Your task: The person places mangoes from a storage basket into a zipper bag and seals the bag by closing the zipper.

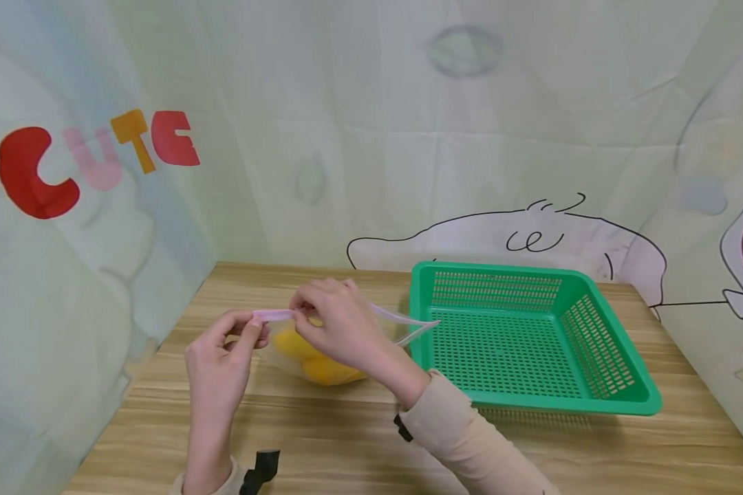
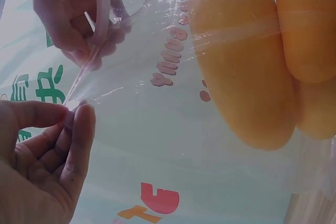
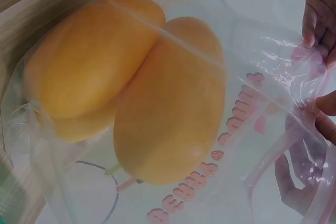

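A clear zip bag [image 1: 275, 364] with a pink zip strip and pink printed letters holds three yellow mangoes [image 1: 327, 370]. My left hand [image 1: 219, 361] pinches the left end of the strip between thumb and fingers. Close beside it, my right hand [image 1: 340, 323] pinches the same strip further right. Beyond the right hand the two edges of the bag's mouth stand apart and meet at a pointed corner. In the right wrist view the mangoes [image 3: 170, 103] lie against one another inside the film. The left wrist view shows the strip [image 2: 79, 80] stretched between both hands.
A green plastic basket [image 1: 535, 404] with perforated walls stands to the right on the wooden table [image 1: 322, 440]. Behind it hangs a pale cloth [image 1: 371, 103] with cartoon drawings. More of the cloth, with coloured letters, hangs at the left.
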`<state>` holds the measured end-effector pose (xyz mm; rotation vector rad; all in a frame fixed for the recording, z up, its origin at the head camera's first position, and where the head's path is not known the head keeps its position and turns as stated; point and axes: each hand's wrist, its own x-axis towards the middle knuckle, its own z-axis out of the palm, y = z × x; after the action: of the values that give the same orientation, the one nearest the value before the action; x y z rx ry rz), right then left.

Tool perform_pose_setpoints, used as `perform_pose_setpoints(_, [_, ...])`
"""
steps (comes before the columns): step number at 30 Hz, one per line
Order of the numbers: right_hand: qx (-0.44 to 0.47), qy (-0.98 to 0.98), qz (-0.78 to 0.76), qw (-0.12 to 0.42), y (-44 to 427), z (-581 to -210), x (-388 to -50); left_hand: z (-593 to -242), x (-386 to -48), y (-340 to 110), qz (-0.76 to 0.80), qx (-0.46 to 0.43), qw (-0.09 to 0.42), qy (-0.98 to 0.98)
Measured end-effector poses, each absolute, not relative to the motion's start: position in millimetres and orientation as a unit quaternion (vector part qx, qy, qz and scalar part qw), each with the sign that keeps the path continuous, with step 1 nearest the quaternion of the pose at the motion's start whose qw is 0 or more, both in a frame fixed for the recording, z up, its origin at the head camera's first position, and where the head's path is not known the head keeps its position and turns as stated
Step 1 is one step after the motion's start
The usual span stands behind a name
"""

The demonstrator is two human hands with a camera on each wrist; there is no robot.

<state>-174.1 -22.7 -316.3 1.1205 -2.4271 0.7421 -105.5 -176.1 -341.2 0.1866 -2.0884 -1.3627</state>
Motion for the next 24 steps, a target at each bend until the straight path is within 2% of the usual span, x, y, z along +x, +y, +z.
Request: perform_pose_setpoints(24, [0.392,-0.863,0.263,0.181,-16.5,-319.8,-177.1,-343.2,-106.1,-176.7,-0.521,0.069,0.317,-0.790])
